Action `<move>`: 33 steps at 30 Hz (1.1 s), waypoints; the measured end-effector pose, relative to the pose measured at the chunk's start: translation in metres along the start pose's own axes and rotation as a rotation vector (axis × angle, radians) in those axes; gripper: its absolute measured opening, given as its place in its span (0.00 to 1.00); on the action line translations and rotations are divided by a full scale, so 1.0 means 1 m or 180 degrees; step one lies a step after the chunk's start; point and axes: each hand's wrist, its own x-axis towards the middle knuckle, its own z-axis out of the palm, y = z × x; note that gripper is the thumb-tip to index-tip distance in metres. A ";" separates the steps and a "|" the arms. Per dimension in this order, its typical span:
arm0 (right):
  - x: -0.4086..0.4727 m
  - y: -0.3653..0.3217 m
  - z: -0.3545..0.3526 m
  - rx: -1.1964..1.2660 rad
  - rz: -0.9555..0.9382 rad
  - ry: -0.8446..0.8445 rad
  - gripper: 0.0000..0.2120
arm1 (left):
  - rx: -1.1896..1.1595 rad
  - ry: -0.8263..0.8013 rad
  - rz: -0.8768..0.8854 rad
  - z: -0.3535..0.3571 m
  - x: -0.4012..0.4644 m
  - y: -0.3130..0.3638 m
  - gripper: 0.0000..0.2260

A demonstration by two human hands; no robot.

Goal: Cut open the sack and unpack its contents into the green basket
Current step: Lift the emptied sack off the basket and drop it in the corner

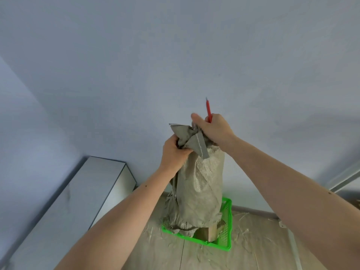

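sack (pixel 198 184) upended over green basket (pixel 228 227), 6 o'clock of frame | left hand (pixel 174 154) clenches bunched cloth; right hand (pixel 212 129) grasps cloth plus red cutter (pixel 208 111) | wooden block (pixel 211 231) emerging | limp, likely heavy: hold top corners

Place: a plain room indoors, likely a home.
Walls: bare pale blue wall (pixel 175 55).
Floor: light wood-look floor (pixel 253 250) strewn with straw bits.
Furniture: low grey cabinet (pixel 78 191) along the wall.

Two bare forearms, sleeveless, hands (pixel 194 141) ungloved
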 end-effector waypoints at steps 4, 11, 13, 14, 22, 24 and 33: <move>0.003 0.007 -0.021 -0.0862 -0.0733 0.0533 0.27 | -0.0260 0.0269 -0.0574 -0.002 0.011 0.009 0.09; -0.018 0.025 -0.012 -0.1081 -0.1631 -0.0761 0.40 | -0.0748 -0.0066 -0.1884 -0.009 0.023 0.032 0.21; -0.016 0.030 -0.010 -0.1197 -0.1569 -0.0894 0.43 | -0.0650 -0.0301 -0.2151 -0.012 0.026 0.036 0.21; -0.015 0.030 -0.010 -0.1209 -0.1510 -0.0947 0.42 | -0.0633 -0.0436 -0.2256 -0.014 0.027 0.039 0.21; -0.001 0.024 -0.008 -0.0962 -0.1354 -0.0591 0.34 | -0.0915 -0.1167 -0.1787 -0.035 0.021 0.043 0.31; 0.001 0.022 -0.005 -0.0805 -0.1268 -0.0529 0.33 | -0.0586 -0.1201 -0.1384 -0.039 0.015 0.038 0.42; 0.004 0.003 0.013 0.0232 -0.0248 -0.1075 0.33 | -0.0137 -0.0808 -0.0232 -0.057 -0.011 0.010 0.50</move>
